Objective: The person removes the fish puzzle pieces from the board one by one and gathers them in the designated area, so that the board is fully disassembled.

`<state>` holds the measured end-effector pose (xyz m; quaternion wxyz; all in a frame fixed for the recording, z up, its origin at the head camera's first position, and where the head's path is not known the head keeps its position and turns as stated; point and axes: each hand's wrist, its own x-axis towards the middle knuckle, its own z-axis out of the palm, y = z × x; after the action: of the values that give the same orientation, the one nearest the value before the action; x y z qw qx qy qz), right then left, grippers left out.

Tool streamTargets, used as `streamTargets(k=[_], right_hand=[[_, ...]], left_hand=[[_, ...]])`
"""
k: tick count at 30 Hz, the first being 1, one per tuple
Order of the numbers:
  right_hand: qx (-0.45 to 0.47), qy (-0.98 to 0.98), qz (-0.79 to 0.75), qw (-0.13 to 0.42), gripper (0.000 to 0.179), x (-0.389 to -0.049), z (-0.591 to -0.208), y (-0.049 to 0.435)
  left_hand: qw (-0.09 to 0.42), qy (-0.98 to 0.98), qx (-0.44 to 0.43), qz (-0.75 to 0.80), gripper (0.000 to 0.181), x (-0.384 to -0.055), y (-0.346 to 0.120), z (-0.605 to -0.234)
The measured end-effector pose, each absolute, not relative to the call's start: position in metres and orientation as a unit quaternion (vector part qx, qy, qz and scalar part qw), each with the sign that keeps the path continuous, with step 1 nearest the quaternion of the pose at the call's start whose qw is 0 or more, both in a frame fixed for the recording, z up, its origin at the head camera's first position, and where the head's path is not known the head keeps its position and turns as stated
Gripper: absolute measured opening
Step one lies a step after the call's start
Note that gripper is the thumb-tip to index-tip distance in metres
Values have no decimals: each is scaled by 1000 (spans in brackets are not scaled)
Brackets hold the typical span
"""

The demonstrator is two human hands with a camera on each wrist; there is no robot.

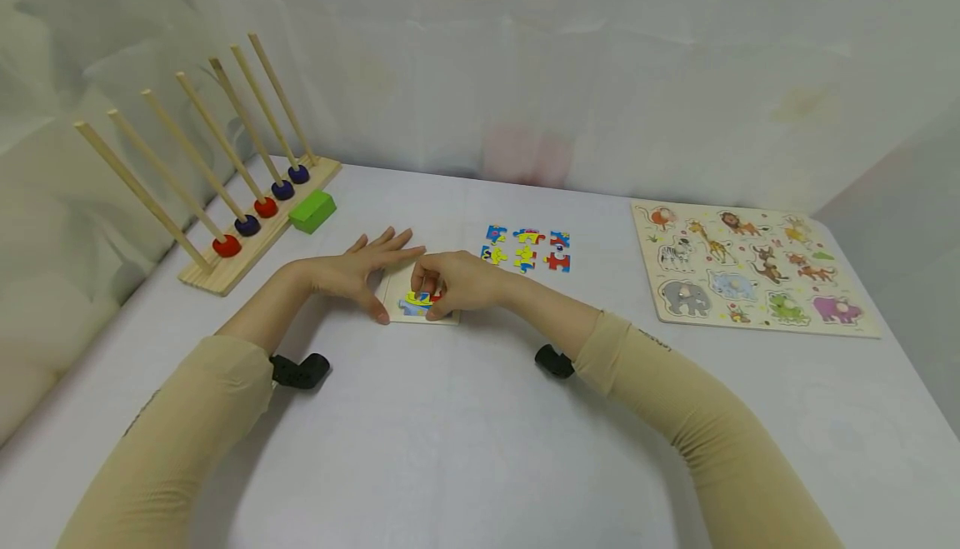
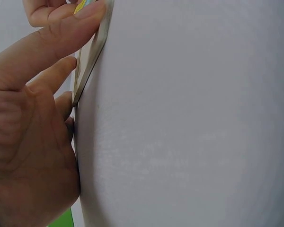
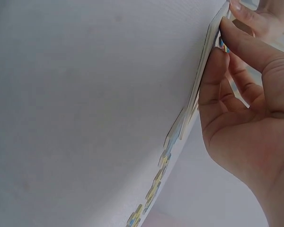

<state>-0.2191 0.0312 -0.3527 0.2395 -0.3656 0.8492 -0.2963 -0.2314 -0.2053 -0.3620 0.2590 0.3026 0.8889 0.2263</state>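
A small pale wooden puzzle board [image 1: 394, 291] lies on the table between the two hands, with colourful jigsaw pieces [image 1: 411, 306] in its lower part. My left hand [image 1: 354, 272] is spread along the board's left side. Its thumb touches the near left corner, and the straight index finger reaches across the far edge. Over the board's right side, my right hand [image 1: 467, 281] has curled fingers. In the right wrist view, its thumb and fingertips pinch a small coloured puzzle piece [image 3: 223, 43] at the board, largely hidden by the fingers.
Several loose puzzle pieces [image 1: 526, 257] lie in rows right of the board. A wooden peg stand [image 1: 225, 278] with red and blue rings stands at the left, beside a green block [image 1: 312, 212]. An animal puzzle board [image 1: 750, 274] lies at the right.
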Motion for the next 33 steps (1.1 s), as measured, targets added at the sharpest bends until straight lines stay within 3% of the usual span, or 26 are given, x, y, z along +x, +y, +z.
streamTargets(k=[17,33], right_hand=[[-366,849,-306,226,28,-218,-353,30],[-355,857,-304,219,10,-219,-353,29]], left_hand=[[261,890,298,224,112,-232,-206,-362],[258,891,299,222,113,-231,-207,-361]])
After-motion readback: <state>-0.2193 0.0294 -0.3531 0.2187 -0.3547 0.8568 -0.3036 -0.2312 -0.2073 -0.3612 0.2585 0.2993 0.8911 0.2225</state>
